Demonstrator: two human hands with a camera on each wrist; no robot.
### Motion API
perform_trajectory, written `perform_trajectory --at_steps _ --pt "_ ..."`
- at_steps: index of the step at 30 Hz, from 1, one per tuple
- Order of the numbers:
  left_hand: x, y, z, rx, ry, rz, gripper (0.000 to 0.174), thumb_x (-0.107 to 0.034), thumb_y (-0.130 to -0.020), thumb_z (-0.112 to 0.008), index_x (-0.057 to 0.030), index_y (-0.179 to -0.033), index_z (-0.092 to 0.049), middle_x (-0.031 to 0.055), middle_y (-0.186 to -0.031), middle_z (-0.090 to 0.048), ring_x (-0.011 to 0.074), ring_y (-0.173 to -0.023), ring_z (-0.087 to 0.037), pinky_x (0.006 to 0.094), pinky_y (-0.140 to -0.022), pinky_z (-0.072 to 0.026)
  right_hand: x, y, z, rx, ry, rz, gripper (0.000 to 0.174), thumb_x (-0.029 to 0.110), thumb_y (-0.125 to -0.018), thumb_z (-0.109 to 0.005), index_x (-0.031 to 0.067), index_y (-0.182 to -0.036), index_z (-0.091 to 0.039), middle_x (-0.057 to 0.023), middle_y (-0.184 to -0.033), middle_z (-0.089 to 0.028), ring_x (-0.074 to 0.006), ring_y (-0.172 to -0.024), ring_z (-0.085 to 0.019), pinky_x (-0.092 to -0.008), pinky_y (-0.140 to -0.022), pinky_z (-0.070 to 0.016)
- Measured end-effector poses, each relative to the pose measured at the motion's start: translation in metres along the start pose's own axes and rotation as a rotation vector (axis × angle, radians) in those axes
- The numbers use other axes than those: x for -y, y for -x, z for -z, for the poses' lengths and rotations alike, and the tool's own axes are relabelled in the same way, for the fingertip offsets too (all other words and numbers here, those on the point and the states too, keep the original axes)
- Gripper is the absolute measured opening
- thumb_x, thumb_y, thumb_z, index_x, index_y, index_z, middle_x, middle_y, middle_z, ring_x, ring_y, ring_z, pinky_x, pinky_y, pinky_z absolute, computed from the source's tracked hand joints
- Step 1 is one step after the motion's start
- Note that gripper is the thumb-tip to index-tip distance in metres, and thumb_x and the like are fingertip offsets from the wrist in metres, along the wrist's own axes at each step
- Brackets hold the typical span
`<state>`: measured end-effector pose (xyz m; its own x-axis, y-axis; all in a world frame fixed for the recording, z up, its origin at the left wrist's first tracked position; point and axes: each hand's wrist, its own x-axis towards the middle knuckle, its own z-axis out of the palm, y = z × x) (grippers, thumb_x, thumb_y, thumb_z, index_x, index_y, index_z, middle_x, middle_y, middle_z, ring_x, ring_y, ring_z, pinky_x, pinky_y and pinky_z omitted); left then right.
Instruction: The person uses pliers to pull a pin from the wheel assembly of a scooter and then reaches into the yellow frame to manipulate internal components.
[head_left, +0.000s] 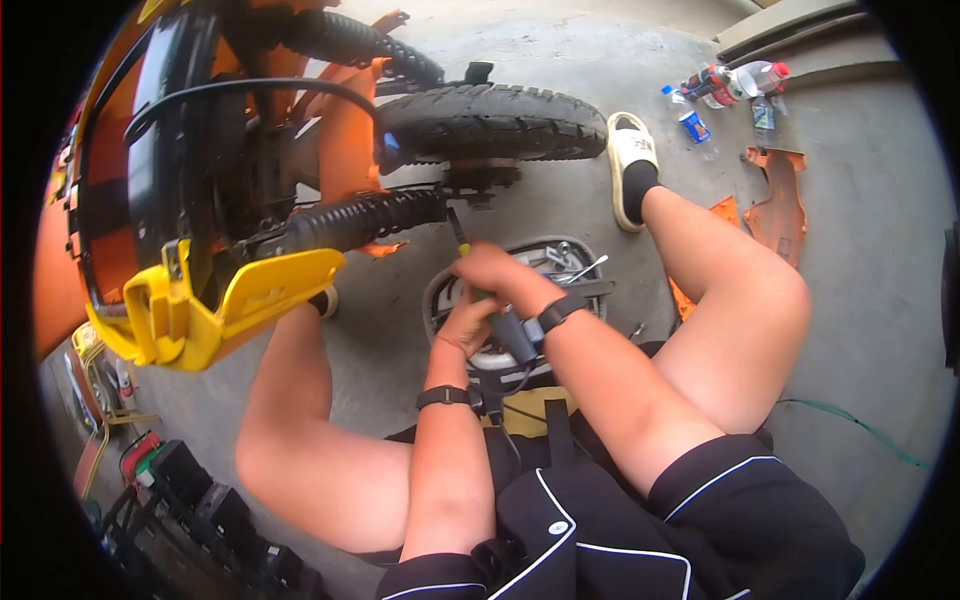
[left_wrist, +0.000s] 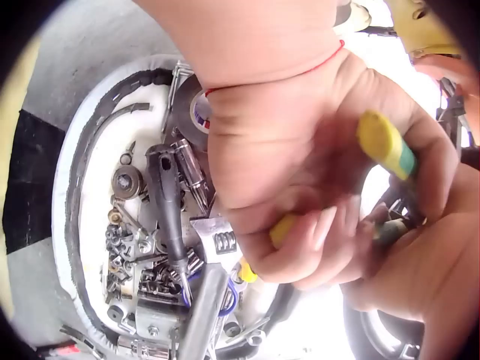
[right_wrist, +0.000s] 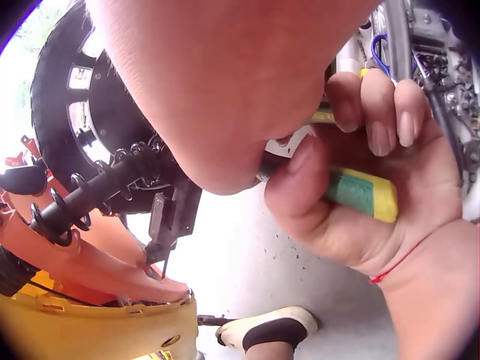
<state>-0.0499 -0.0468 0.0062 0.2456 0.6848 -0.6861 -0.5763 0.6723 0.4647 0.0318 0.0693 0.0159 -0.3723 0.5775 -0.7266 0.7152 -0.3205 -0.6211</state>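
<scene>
The left hand's fingers curl tightly round the yellow-and-green handle of a screwdriver, thumb pressed on its side. The right hand is fisted on the same tool nearer the shaft (its fingertips are hidden). Both hands hover over a tray of bolts, holding an adjustable wrench and a tape roll. The motorbike's tyre is just beyond.

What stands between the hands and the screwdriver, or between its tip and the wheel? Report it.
Nothing visible. The left hand and right hand both grip the screwdriver; its shaft runs unobstructed toward the wheel.
</scene>
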Motion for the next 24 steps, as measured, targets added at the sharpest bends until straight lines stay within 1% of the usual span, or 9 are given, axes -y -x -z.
perform_trajectory --at_steps 1,3,4,5,7,10,12,18,24 --pt "-0.002 0.006 -0.018 -0.093 -0.112 -0.096 0.077 -0.013 -0.081 -0.073 -0.0108 -0.146 -0.033 0.0112 -0.119 -0.061 0.0288 -0.112 -0.060 0.0389 -0.095 -0.0482 -0.015 -0.009 -0.002 0.055 -0.106 0.032 0.032 0.025 -0.077 -0.062 -0.0030 -0.087 -0.073 -0.0276 -0.099 -0.070 -0.0373 -0.097 -0.069 -0.0424 -0.083 -0.0521" --pt "0.001 0.008 -0.026 -0.422 -0.597 -0.099 0.077 -0.021 -0.079 -0.076 -0.0037 -0.142 -0.035 0.0136 -0.124 -0.058 0.0284 -0.116 -0.058 0.0365 -0.097 -0.0460 -0.029 -0.015 -0.002 0.148 -0.292 -0.015 0.026 0.015 -0.076 -0.063 -0.0037 -0.093 -0.068 -0.0133 -0.086 -0.069 -0.0216 -0.078 -0.064 -0.0376 -0.070 -0.0492" --pt "0.005 0.009 -0.028 -0.571 -0.852 -0.192 0.073 -0.027 -0.074 -0.079 -0.0024 -0.131 -0.040 0.0189 -0.121 -0.057 0.0350 -0.116 -0.058 0.0411 -0.096 -0.0469 -0.029 -0.016 -0.001 0.156 -0.296 -0.003 0.026 0.015 -0.076 -0.063 -0.0037 -0.093 -0.068 -0.0133 -0.086 -0.069 -0.0216 -0.078 -0.064 -0.0376 -0.070 -0.0492" --pt "0.007 0.010 -0.028 -0.579 -0.857 -0.192 0.073 -0.027 -0.074 -0.079 -0.0024 -0.131 -0.040 0.0189 -0.121 -0.057 0.0350 -0.116 -0.058 0.0411 -0.096 -0.0469 -0.031 -0.017 0.000 0.092 -0.284 -0.035 0.027 0.014 -0.077 -0.061 -0.0033 -0.097 -0.069 -0.0159 -0.087 -0.070 -0.0244 -0.080 -0.066 -0.0381 -0.071 -0.0504" --pt "0.004 0.013 -0.039 -0.878 -1.178 -0.283 0.071 -0.027 -0.072 -0.079 -0.0024 -0.126 -0.041 0.0239 -0.117 -0.056 0.0414 -0.111 -0.058 0.0476 -0.093 -0.0469 -0.032 -0.013 -0.001 0.032 -0.269 -0.075 0.029 0.013 -0.078 -0.060 -0.0028 -0.101 -0.069 -0.0185 -0.089 -0.071 -0.0272 -0.082 -0.069 -0.0386 -0.071 -0.0516" --pt "0.002 0.012 -0.046 -0.933 -1.205 -0.297 0.074 -0.028 -0.069 -0.080 -0.0015 -0.124 -0.040 0.0244 -0.116 -0.054 0.0436 -0.110 -0.055 0.0495 -0.092 -0.0468 -0.030 -0.012 -0.002 -0.040 -0.434 -0.017 0.033 0.005 -0.079 -0.056 -0.0033 -0.110 -0.064 -0.0191 -0.087 -0.070 -0.0274 -0.076 -0.068 -0.0380 -0.066 -0.0508" --pt "0.001 0.011 -0.049 -0.955 -1.203 -0.255 0.077 -0.029 -0.068 -0.081 -0.0007 -0.127 -0.039 0.0242 -0.118 -0.053 0.0430 -0.112 -0.055 0.0488 -0.094 -0.0464 -0.025 -0.012 0.001 0.057 -0.488 -0.031 0.036 0.001 -0.080 -0.052 -0.0041 -0.115 -0.060 -0.0189 -0.089 -0.069 -0.0256 -0.072 -0.067 -0.0356 -0.062 -0.0499" --pt "0.002 0.008 -0.057 -0.975 -1.305 -0.310 0.098 -0.037 -0.064 -0.086 0.0017 -0.137 -0.033 0.0231 -0.123 -0.051 0.0411 -0.119 -0.050 0.0457 -0.099 -0.0436 -0.010 -0.008 -0.004 -0.029 -0.668 -0.039 0.035 0.003 -0.082 -0.052 -0.0020 -0.116 -0.060 -0.0135 -0.086 -0.067 -0.0217 -0.069 -0.064 -0.0337 -0.060 -0.0483" --pt "0.005 0.007 -0.049 -1.011 -1.297 -0.276 0.098 -0.037 -0.065 -0.086 0.0015 -0.138 -0.033 0.0234 -0.123 -0.050 0.0419 -0.118 -0.050 0.0457 -0.099 -0.0434 -0.001 0.003 0.001 -0.022 -0.566 -0.005 0.036 0.002 -0.082 -0.051 -0.0002 -0.116 -0.060 -0.0124 -0.085 -0.066 -0.0191 -0.069 -0.061 -0.0321 -0.060 -0.0479"
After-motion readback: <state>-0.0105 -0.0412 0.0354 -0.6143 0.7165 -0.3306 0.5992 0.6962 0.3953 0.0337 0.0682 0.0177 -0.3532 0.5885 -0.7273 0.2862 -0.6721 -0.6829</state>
